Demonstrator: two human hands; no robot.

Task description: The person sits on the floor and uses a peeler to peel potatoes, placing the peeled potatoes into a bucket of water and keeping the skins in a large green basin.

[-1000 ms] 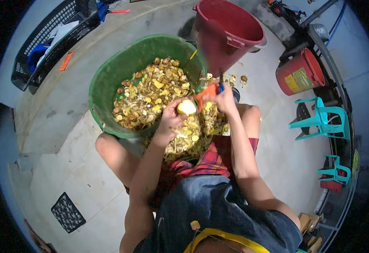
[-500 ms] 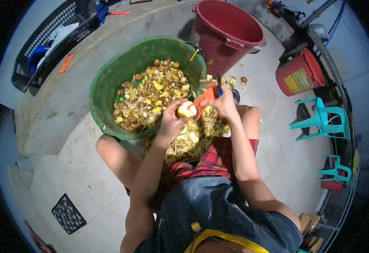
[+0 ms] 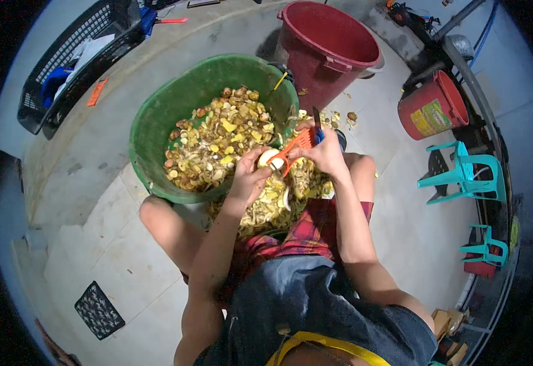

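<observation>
My left hand [image 3: 249, 178] is closed around a pale peeled potato [image 3: 268, 159], above a heap of peelings [image 3: 260, 210] between my legs. In my right hand [image 3: 327, 154] is an orange peeler [image 3: 300, 144], its head against the potato's right side. A knife [image 3: 317, 117] with a dark blade and a blue part also sticks up from the right hand. Just beyond my left hand stands a wide green tub [image 3: 156, 122] holding many peelings and several brownish unpeeled potatoes [image 3: 175, 133]. Whatever container holds the near heap is mostly hidden.
A big dark red bin [image 3: 300, 73] stands behind the tub. Scraps [image 3: 351, 117] lie on the floor beside it. To the right are a red bucket [image 3: 425, 113] and turquoise stools [image 3: 473, 177]. A black crate [image 3: 65, 79] and an orange tool [image 3: 97, 91] sit at the upper left.
The peeler has turned so its orange handle shows more broadly, and its head has shifted slightly down and left over the potato. A pale peel strip now shows below it.
</observation>
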